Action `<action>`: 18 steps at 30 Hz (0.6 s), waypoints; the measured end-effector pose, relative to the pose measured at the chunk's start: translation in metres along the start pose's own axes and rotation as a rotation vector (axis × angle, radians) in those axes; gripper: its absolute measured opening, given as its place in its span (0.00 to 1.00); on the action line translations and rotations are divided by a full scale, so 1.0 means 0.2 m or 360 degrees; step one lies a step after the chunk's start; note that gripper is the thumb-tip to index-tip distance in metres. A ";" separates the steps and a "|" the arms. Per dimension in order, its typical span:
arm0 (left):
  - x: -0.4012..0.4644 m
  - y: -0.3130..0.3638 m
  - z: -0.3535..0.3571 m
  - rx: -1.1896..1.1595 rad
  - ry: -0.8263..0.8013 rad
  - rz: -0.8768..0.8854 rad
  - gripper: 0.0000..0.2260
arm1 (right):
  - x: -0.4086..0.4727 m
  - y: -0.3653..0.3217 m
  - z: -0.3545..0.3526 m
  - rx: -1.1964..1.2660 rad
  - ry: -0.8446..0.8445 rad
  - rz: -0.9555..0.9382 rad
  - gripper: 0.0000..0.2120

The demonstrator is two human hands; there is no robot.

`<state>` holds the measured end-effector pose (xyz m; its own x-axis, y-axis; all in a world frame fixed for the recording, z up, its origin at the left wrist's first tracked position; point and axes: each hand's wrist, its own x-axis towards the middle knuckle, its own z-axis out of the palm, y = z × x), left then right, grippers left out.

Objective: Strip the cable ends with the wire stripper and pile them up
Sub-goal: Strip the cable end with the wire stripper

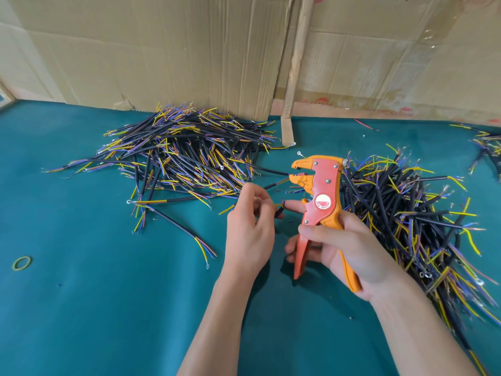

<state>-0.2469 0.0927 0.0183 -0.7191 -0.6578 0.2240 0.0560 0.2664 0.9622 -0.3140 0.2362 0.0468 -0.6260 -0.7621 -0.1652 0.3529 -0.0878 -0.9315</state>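
Two bare hands sit over the green table (108, 308) in my head view, forearms coming in from the bottom edge and angling up toward the middle. My left hand (249, 234) is turned back-up, wrist fairly straight, fingers curled in, thumb and fingertips pinching a short black cable (279, 212) near its end; yellow and blue cores poke out just past the fingers. That cable points right, toward the other hand's forefinger.

My right hand (341, 248) holds the stripper (320, 202) upright, thumb laid across the front of the orange and red handles, remaining fingers wrapped round from behind, forefinger stretched left under the head. The handles stand apart, one reaching down past the palm. Its beak faces left and its jaws stand parted; whether a wire from the pile behind sits in them I cannot tell.

Left of the tool, toward the back, lies a broad pile (184, 156) of black cables with coloured cores fanned out. Another heap (414, 221) lies just behind and right of my right hand, running down to the lower right corner. More cables (488, 147) show at the far right edge.

Cardboard (162, 50) stands along the back, with a wooden strip (295, 69) leaning against it. One rubber band (21, 263) lies at the left.
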 end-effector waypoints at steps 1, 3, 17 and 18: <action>0.00 0.00 0.00 -0.0019 -0.0040 -0.0008 0.06 | 0.00 0.00 0.00 0.0009 -0.0020 -0.0009 0.21; 0.00 0.02 0.00 0.0001 -0.0119 0.0036 0.01 | 0.00 0.00 0.01 0.0012 -0.0061 -0.0020 0.21; 0.02 0.01 0.01 -0.0205 0.0134 -0.0036 0.09 | -0.01 0.01 0.03 -0.0057 -0.0181 -0.0022 0.23; 0.02 0.01 0.01 -0.0192 0.0150 -0.0043 0.09 | -0.01 0.01 0.03 -0.0053 -0.0180 -0.0018 0.24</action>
<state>-0.2508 0.0926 0.0206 -0.6534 -0.7285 0.2060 0.1245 0.1650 0.9784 -0.3078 0.2330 0.0466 -0.5464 -0.8290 -0.1189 0.3220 -0.0769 -0.9436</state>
